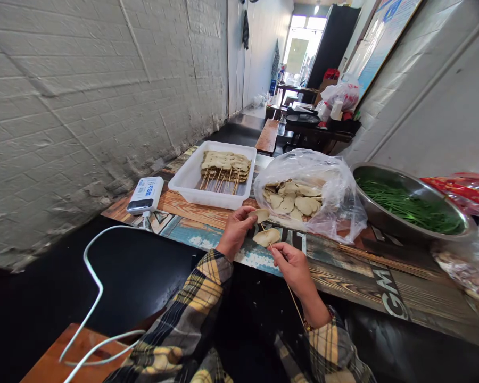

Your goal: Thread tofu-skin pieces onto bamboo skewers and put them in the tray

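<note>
My left hand pinches a pale, flat oval slice at the tip of a thin wooden skewer. A second slice is threaded on the skewer just below it. My right hand grips the skewer close under that second slice, and the stick's long end runs down past my wrist. Beyond my hands lies an open clear plastic bag with a heap of similar slices. To its left, a white plastic tub holds stacked skewers of slices.
Bare skewers lie on the patterned table at right. A steel bowl of green chives or similar stalks stands behind them. At left, a white power bank trails a white cable. A bench and other tables stand farther back.
</note>
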Tool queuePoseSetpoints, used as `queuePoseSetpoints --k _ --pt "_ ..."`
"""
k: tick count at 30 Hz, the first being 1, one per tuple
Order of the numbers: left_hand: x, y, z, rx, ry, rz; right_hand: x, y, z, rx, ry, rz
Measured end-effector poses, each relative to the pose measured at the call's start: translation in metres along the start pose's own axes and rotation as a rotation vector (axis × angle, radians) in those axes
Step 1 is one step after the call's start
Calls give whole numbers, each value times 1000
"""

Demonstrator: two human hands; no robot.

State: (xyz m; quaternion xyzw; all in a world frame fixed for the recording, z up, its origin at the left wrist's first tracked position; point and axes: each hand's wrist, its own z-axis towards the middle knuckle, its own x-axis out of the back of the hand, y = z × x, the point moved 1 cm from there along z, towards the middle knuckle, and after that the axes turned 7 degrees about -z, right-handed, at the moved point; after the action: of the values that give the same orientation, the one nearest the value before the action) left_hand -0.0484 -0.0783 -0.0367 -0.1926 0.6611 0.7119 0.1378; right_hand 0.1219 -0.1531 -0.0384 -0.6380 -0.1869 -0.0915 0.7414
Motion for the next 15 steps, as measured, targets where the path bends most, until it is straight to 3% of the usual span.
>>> queuePoseSetpoints --k 15 --pt "1 3 -5 -4 -31 78 -4 0 4 -37 33 -23"
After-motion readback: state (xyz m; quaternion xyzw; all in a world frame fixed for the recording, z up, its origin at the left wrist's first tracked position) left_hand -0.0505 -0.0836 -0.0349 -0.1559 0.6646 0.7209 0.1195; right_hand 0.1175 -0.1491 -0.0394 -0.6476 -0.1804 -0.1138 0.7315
